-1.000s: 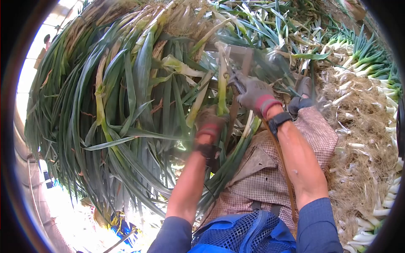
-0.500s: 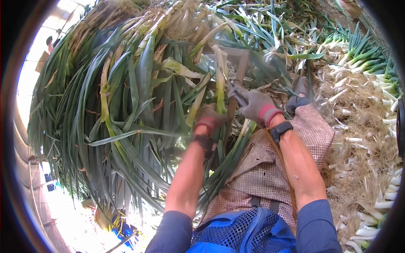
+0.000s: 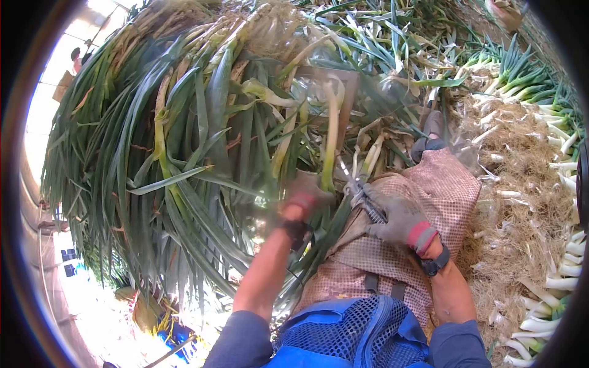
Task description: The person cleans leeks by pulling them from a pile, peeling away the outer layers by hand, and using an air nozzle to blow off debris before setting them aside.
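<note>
A long leek stands upright in front of me, white at the top and green lower down. My left hand, gloved in grey with a red cuff and blurred, is closed around its lower green part. In my right gloved hand is a pair of pruning shears, gripped over my lap with the blades pointing up and left, a little right of the leek. A big heap of leeks with long drooping leaves lies at the left, close to my left hand.
At the right, trimmed roots cover the ground beside my leg. A row of leeks with white stems curves along the right edge. A checked cloth covers my legs. Cut leaves are piled at the back.
My right hand with the shears has moved down and right, away from the leek's stem toward my lap. My left hand has moved slightly down with the leek.
</note>
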The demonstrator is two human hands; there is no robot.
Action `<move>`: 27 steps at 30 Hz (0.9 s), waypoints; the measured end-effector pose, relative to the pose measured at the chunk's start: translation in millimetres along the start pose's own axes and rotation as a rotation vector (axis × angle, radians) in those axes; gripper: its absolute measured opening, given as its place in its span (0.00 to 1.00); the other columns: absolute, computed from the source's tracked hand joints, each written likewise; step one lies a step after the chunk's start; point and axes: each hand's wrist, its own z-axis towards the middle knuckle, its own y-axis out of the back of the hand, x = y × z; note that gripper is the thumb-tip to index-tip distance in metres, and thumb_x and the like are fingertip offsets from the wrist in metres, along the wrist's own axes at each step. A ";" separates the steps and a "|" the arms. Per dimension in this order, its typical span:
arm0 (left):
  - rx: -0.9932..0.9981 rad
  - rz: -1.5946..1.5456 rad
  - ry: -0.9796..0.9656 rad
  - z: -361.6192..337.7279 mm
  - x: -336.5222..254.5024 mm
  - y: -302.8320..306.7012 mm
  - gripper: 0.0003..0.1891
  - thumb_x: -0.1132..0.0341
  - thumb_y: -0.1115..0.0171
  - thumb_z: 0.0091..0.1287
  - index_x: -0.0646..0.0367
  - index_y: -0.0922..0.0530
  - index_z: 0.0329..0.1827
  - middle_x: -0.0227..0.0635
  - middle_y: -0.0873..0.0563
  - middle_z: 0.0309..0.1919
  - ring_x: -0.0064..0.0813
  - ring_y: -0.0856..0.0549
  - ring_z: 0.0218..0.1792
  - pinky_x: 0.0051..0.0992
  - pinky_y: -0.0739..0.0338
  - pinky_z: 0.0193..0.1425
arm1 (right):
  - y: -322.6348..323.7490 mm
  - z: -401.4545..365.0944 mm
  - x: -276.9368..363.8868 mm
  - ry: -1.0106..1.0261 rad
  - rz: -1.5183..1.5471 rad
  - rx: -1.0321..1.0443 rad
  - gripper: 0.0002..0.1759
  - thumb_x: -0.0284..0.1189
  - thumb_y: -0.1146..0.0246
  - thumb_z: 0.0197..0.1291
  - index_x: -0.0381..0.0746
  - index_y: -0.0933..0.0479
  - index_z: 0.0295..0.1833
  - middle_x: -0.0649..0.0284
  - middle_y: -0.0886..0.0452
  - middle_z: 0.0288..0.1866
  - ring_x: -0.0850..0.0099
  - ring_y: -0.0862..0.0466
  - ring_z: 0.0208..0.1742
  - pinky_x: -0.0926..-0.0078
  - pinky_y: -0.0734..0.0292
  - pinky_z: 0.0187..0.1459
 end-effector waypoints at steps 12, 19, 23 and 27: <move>-0.827 0.210 -0.055 -1.3 10.0 -3.4 0.30 0.50 0.24 0.65 0.53 0.16 0.67 0.45 0.11 0.63 0.54 0.10 0.58 0.45 0.15 0.64 | -2.7 26.2 -10.7 -0.056 0.248 -0.226 0.55 0.44 0.24 0.56 0.52 0.37 0.90 0.47 0.09 0.48 0.50 0.08 0.48 0.57 0.16 0.56; -0.438 0.247 0.328 64.1 40.6 15.0 0.31 0.54 0.19 0.59 0.58 0.14 0.64 0.49 0.11 0.62 0.49 0.10 0.61 0.46 0.16 0.66 | -9.1 18.4 25.5 -0.090 0.199 0.049 0.57 0.47 0.23 0.54 0.61 0.39 0.91 0.46 0.10 0.54 0.46 0.09 0.51 0.53 0.16 0.58; -0.211 0.022 0.203 64.4 47.7 21.1 0.23 0.57 0.21 0.58 0.61 0.09 0.54 0.50 0.06 0.44 0.47 0.06 0.48 0.44 0.13 0.56 | -9.8 18.6 7.0 -0.043 0.326 -0.045 0.58 0.44 0.23 0.53 0.56 0.38 0.90 0.45 0.13 0.66 0.49 0.10 0.56 0.56 0.16 0.62; -0.205 -0.268 -0.047 44.2 -26.5 50.1 0.18 0.61 0.24 0.59 0.64 0.09 0.48 0.52 0.06 0.41 0.47 0.06 0.42 0.41 0.14 0.51 | -3.2 16.1 -18.4 -0.008 0.705 -0.210 0.58 0.32 0.23 0.53 0.46 0.39 0.91 0.54 0.15 0.72 0.67 0.12 0.56 0.71 0.18 0.62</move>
